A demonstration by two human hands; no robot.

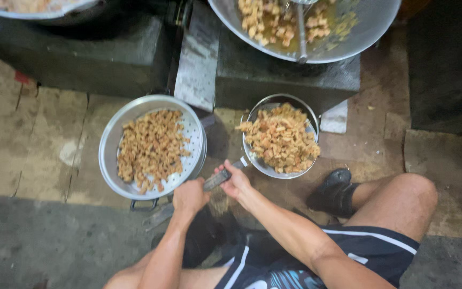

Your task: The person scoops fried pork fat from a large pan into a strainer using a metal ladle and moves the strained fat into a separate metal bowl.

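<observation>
Golden-brown fried pieces (280, 140) fill a round metal strainer (309, 114) that sits at mid-scene, right of centre, held above the floor (38, 139). Its long handle (217, 179) runs down and left toward the person. Both hands have it: the right hand (236, 182) is closed around the handle near the bowl, and the left hand (189, 196) is closed a little lower, at what looks like the handle's end, though the dark background makes that part hard to read. Each grip is a tight fist with the fingers wrapped fully round.

Just left of the strainer stands a perforated metal pot (109, 155), also carrying a layer of the same fried pieces; its dark side handle (144, 204) points near, close to the left hand. The pot and strainer are near each other but apart.

Farther off, at the top, a wide wok (372, 27) holds more pieces in oil, with a metal ladle (301, 32) resting in it. It sits on a dark stove block (284, 80). A second pan (33, 12) shows at the far left edge.

Near right, a bare knee (405, 198) and a black shoe (333, 188) rest on the floor, above dark shorts (359, 251).
</observation>
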